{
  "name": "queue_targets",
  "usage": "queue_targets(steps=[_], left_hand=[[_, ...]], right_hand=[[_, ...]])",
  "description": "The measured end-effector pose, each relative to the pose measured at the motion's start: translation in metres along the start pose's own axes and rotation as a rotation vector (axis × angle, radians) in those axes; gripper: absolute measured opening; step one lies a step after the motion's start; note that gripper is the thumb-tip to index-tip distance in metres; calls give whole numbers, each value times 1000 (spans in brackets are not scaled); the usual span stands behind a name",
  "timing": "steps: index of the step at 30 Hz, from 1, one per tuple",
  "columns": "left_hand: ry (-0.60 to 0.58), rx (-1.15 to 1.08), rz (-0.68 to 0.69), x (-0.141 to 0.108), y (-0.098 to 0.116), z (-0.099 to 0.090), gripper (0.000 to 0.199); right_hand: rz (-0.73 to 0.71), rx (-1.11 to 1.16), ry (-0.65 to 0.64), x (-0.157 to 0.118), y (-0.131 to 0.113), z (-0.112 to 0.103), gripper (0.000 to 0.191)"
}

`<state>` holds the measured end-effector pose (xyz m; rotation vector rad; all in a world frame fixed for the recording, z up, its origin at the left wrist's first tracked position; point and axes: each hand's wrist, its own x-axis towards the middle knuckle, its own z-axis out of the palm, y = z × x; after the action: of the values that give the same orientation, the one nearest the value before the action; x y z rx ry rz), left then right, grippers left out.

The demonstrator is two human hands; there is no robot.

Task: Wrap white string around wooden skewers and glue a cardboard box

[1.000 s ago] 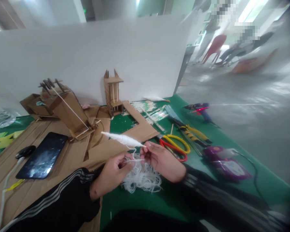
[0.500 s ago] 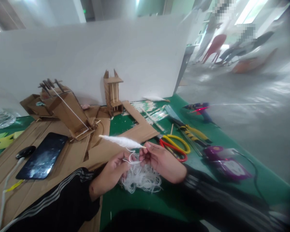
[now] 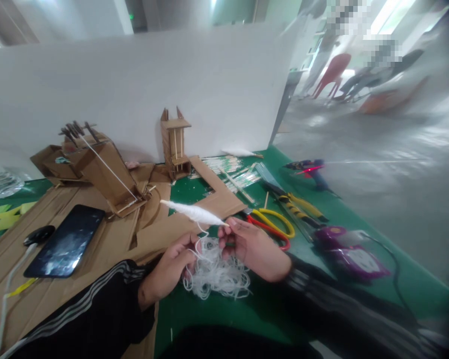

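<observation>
So I'm standing here watching someone with a stick wrapped in white string [image 3: 196, 213], and it's fiddlier than it looks. The right hand [image 3: 256, 249] has thumb and fingers pinched on the bare near end, with the fat wound part poking out over the cardboard strip [image 3: 217, 202], far tip tilted up. The left hand [image 3: 175, 262] has its fingers curled in narrow, looks like lightly round the slack strand just below the stick. That strand drops into a loose white tangle [image 3: 220, 276] on the green worktop [image 3: 194, 319], right between the hands.

My two cents, assuming this is winding: roll the stick from that pinched end and let the left fingers be the brake, snug but not yanking. There's a slack loop hanging under the wrap right now, so I'd take that up first or the next turn goes on baggy. Tease string off the top of the pile a bit at a time, because tugging could easily knot it. Lay turns side by side too. And watch the red-and-yellow-handled tool [image 3: 292, 225] near the right hand; a loop could snag there.
</observation>
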<state>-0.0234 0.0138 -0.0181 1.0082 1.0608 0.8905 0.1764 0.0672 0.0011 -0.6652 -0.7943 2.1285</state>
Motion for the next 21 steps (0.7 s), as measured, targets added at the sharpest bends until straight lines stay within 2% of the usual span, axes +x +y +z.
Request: queue_targets(steps=[7, 12, 15, 17, 21], left_hand=[[-36, 49, 3, -3, 4, 0, 10], [-68, 122, 39, 0, -4, -4, 16], [-40, 229, 42, 0, -6, -5, 20], [15, 363, 104, -3, -2, -3, 22], [119, 707, 344, -14, 15, 4, 25]], right_hand=[[-99, -18, 37, 7, -5, -16, 25], [-162, -6, 97, 7, -19, -18, 24], [-181, 35, 141, 6, -29, -18, 24], [-205, 42, 163, 6, -34, -19, 23], [-254, 8, 149, 6, -37, -20, 24]])
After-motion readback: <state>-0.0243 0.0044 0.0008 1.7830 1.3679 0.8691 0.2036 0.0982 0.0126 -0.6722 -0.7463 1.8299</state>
